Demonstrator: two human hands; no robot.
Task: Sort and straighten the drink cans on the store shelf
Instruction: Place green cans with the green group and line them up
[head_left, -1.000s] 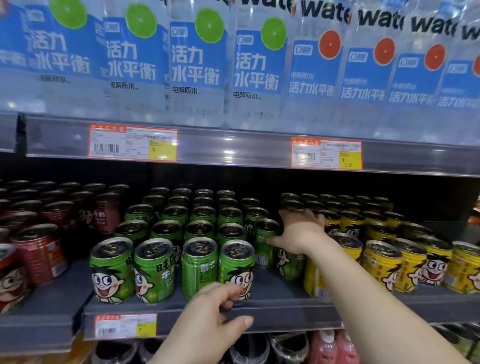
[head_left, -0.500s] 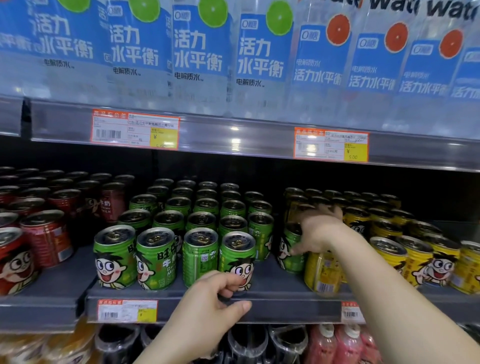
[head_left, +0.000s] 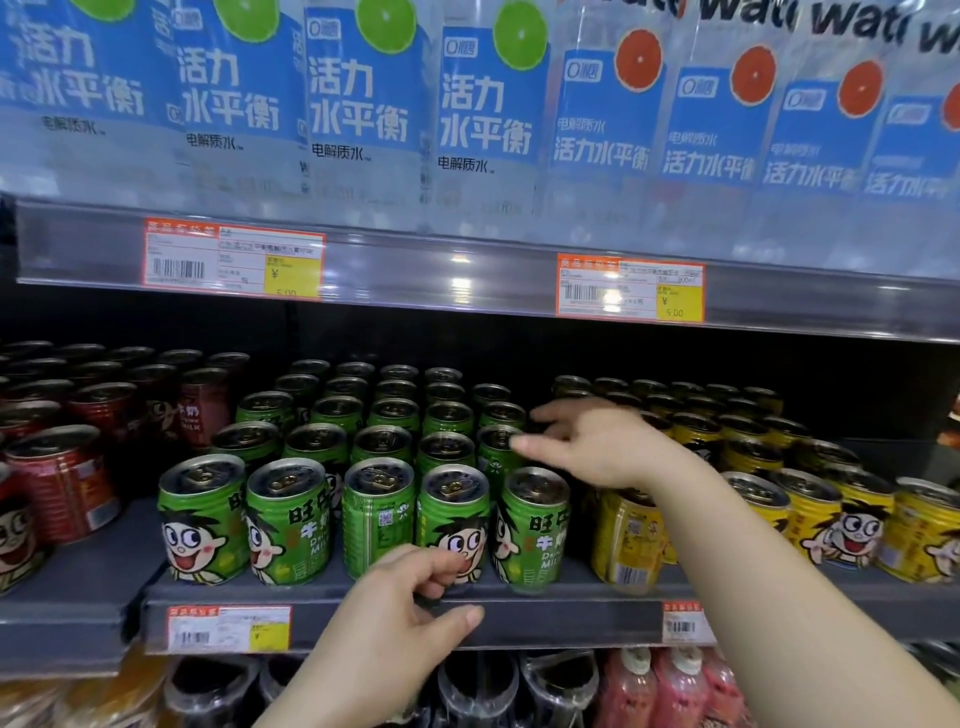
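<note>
green cans (head_left: 535, 530): "milk"; price tag (head_left: 630, 286): "5.00"; bottles (head_left: 485, 104): "活力水平衡".

The right hand (head_left: 597, 447) is motion-blurred, so contact with any can cannot be told. The front yellow can (head_left: 626, 540) is partly hidden by the forearm. The bottles (head_left: 363, 104) above are cut off by the top edge. The price tag (head_left: 234, 257) print is too small to be read.

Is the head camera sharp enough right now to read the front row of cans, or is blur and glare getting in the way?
Head view: front green cans read sharp; right hand is motion-blurred; glare spots whiten the upper shelf rail and part of one price tag; wide-angle bending curves the edges; back rows sit in shadow.
</note>
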